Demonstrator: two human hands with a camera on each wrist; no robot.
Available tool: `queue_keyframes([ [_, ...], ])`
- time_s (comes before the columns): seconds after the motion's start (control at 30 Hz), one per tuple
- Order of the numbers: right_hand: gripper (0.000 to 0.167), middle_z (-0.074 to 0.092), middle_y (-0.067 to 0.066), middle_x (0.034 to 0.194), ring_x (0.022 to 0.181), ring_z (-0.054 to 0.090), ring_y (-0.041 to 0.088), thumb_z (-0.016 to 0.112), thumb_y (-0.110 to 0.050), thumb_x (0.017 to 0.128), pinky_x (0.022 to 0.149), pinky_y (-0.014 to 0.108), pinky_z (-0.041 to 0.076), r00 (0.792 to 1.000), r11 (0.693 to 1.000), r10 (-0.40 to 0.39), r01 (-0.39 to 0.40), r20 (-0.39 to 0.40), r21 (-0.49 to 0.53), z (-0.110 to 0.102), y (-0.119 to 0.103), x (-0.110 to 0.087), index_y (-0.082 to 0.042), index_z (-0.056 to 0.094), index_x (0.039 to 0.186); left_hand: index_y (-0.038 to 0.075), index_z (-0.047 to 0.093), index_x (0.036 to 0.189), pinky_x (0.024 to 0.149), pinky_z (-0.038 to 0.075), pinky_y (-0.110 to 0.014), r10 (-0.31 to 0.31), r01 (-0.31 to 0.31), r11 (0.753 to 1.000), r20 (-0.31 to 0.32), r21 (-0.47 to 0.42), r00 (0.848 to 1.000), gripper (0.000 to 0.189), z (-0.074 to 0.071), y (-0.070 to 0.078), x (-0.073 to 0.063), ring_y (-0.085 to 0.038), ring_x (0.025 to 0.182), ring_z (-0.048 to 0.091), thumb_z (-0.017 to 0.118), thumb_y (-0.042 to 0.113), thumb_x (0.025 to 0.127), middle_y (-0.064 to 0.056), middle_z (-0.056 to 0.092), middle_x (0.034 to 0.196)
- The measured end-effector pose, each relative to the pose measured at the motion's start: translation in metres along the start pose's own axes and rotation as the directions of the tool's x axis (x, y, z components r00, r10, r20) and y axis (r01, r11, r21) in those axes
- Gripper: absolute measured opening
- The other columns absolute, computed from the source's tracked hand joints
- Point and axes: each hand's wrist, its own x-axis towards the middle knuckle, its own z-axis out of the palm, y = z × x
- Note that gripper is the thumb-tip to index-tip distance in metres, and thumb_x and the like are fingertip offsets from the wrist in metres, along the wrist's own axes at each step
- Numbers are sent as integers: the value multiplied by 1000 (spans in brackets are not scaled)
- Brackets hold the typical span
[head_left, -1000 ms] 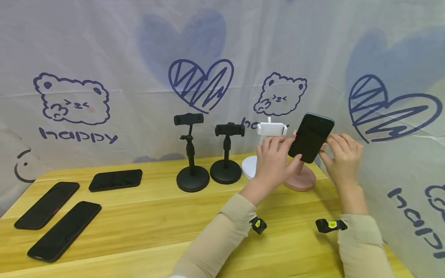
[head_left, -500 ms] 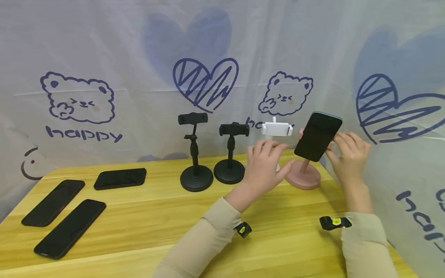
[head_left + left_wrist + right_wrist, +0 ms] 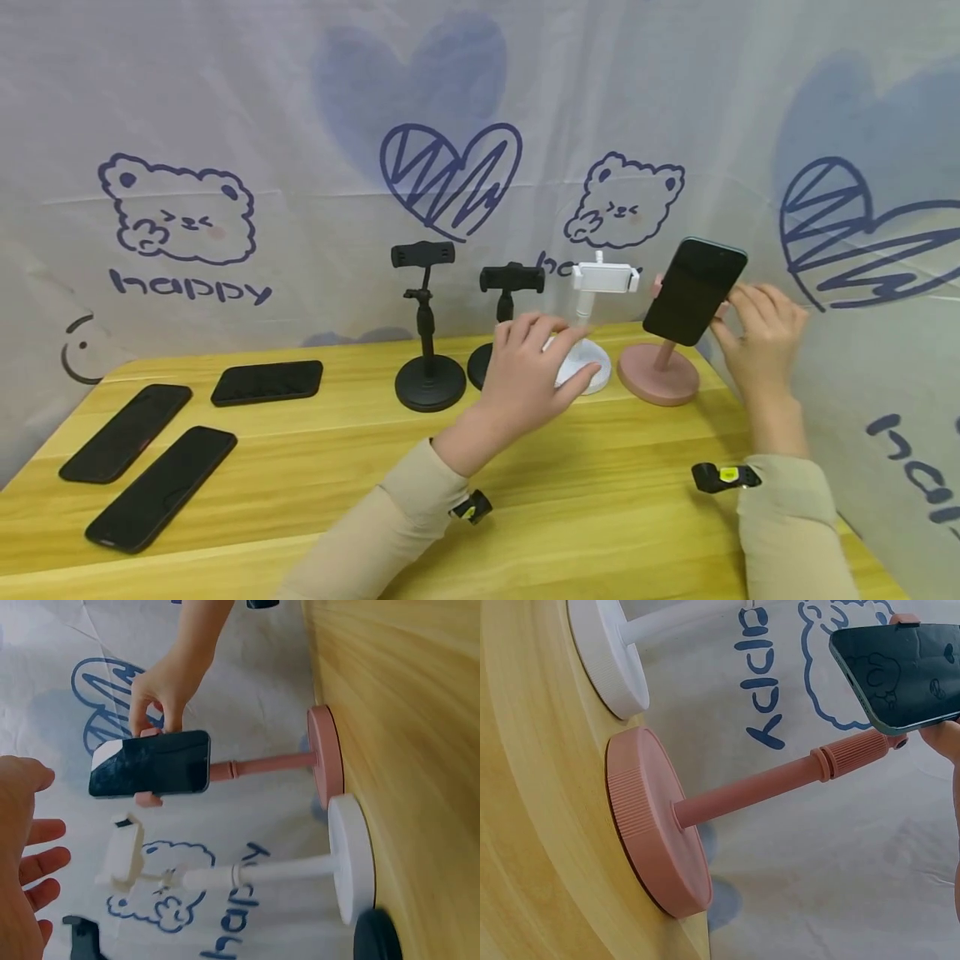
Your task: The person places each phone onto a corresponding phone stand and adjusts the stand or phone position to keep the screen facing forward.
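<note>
A smartphone with a dark screen sits tilted in the clamp of a pink phone stand at the right. My right hand pinches the pink clamp at the phone's right edge; the left wrist view shows thumb and fingers there. My left hand hovers in front of the white phone stand, fingers spread and holding nothing. In the left wrist view the left hand is apart from both stands. The right wrist view shows the pink base flat on the table, with most of the right hand out of frame.
Two black phone stands, one taller and one shorter, stand left of the white one. Three dark smartphones lie at the table's left: one at the back, two nearer. A printed cloth hangs behind the wooden table.
My left hand has let go of the phone and moved left and down, away from it. The right hand stays at the clamp. The head view has shifted slightly.
</note>
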Motion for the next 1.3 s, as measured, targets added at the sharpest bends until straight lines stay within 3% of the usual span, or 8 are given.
queue_keyframes([
  [0.13, 26, 70, 24, 101, 102, 56, 41, 75, -1, 74, 84, 58, 31, 1000, 1000, -2, 3, 29, -5, -3, 0, 0, 6, 69, 98, 21, 70, 115, 85, 38, -39, 43, -43, 999, -64, 5, 997, 37, -12, -10, -9, -20, 106, 51, 65, 46, 89, 0, 64, 110],
  [0.4, 26, 69, 24, 103, 103, 56, 42, 73, -3, 76, 83, 58, 31, 997, 1000, -20, 21, 71, -14, -8, -3, 1, 6, 68, 99, 18, 71, 111, 83, 37, -40, 108, -108, 994, -99, -3, 989, 34, -34, -30, -25, -22, 105, 51, 67, 43, 89, -2, 64, 106],
  [0.83, 28, 67, 26, 96, 99, 54, 46, 77, 2, 70, 85, 62, 30, 1000, 1000, -16, 16, 22, 12, -20, -10, 6, 4, 70, 96, 16, 72, 105, 84, 37, -43, 152, -147, 988, -101, 53, 983, 31, -64, -61, -52, -26, 101, 53, 69, 41, 87, -3, 65, 101],
  [1.07, 32, 65, 25, 94, 100, 53, 46, 81, -2, 68, 81, 60, 28, 998, 999, -32, 32, 52, 3, -30, -7, 8, 1, 71, 98, 15, 72, 105, 84, 38, -44, 166, -161, 985, -85, 62, 983, 32, -74, -76, -64, -28, 98, 53, 59, 42, 93, -5, 65, 100],
  [1.3, 34, 64, 25, 92, 98, 53, 46, 80, -14, 68, 81, 59, 29, 995, 997, -73, 72, 65, 25, -34, -2, 11, 2, 71, 96, 13, 72, 104, 83, 37, -47, 124, -119, 991, -68, 68, 990, 40, -88, -90, -77, -30, 99, 53, 48, 45, 99, -7, 65, 99],
])
